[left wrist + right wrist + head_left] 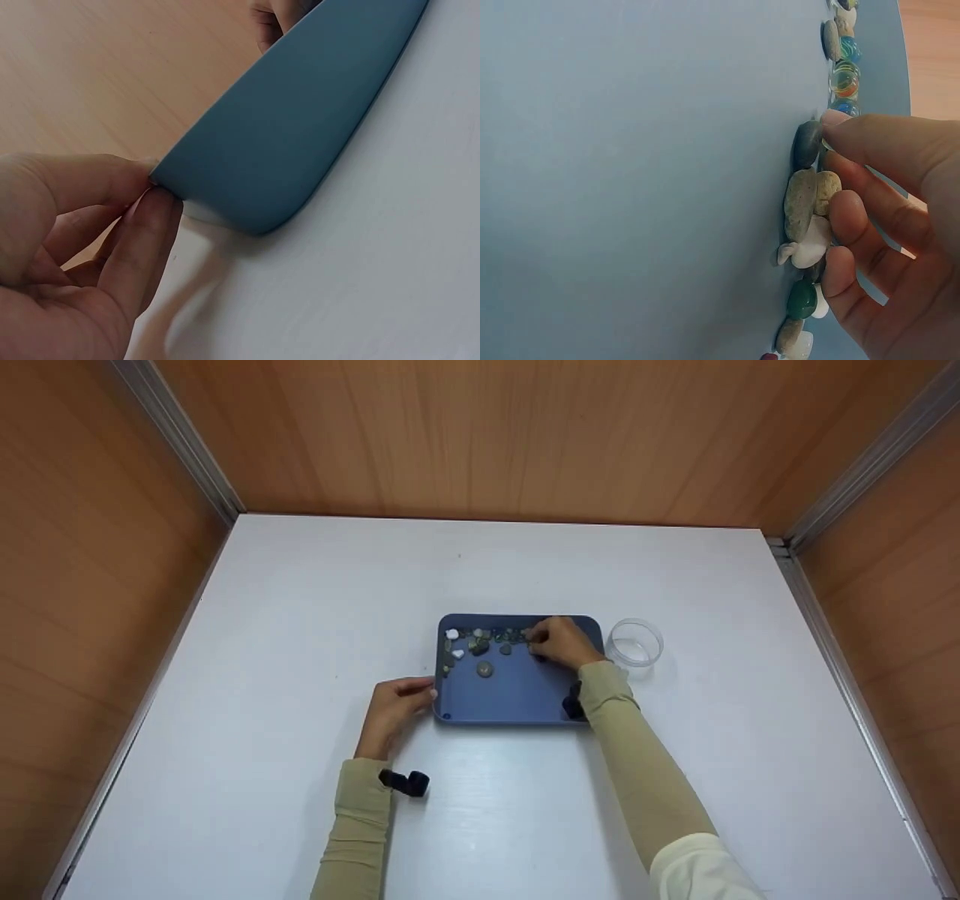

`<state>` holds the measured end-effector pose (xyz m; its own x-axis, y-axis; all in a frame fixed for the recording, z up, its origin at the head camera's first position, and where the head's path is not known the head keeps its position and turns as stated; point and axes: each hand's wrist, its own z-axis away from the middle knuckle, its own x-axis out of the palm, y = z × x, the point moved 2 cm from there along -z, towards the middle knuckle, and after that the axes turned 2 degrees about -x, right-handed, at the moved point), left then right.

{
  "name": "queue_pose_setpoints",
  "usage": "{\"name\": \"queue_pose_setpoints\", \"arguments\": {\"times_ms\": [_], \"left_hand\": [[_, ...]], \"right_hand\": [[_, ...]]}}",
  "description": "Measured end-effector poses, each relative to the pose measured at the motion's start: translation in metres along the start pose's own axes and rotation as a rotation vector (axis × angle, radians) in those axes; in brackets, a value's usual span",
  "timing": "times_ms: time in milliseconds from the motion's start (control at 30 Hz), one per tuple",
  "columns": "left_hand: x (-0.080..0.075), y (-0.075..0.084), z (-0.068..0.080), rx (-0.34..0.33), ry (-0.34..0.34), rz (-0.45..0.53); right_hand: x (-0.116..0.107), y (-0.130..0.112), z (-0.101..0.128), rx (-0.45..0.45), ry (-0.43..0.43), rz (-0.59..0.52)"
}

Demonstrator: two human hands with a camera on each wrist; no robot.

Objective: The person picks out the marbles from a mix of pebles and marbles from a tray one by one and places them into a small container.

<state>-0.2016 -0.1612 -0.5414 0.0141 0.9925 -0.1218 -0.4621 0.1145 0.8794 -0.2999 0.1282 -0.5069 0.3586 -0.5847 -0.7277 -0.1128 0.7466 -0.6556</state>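
Observation:
A blue rectangular tray (pixel 517 697) lies on the white table. My left hand (pixel 394 709) pinches its rim at the left side between thumb and fingers, as the left wrist view shows. Inside the tray's far right part, my right hand (pixel 562 641) has its thumb and index finger at a smooth dark stone (pixel 807 145) and seems to pinch it; the contact is partly hidden. Beside those fingers lie a grey stone (pixel 800 202), a white stone (pixel 811 244) and a green stone (pixel 802 299). Glass marbles (pixel 845 79) line the tray wall beyond the thumb.
A clear round dish (pixel 635 643) stands right of the tray, close to the right wrist. More stones lie along the tray's far and left sides, with a round stone (pixel 484 669) further in. Wooden panels (pixel 487 435) enclose the table at the back and sides.

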Motion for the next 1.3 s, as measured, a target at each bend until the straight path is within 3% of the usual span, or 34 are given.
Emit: {"name": "queue_pose_setpoints", "arguments": {"times_ms": [833,1300], "left_hand": [[-0.002,-0.002,-0.003,-0.003,0.010,0.001],[-0.003,-0.002,-0.003,0.001,0.011,-0.010]], "right_hand": [[-0.003,-0.003,0.001,-0.032,0.012,0.027],[-0.016,-0.002,0.008,-0.045,0.017,-0.042]]}}
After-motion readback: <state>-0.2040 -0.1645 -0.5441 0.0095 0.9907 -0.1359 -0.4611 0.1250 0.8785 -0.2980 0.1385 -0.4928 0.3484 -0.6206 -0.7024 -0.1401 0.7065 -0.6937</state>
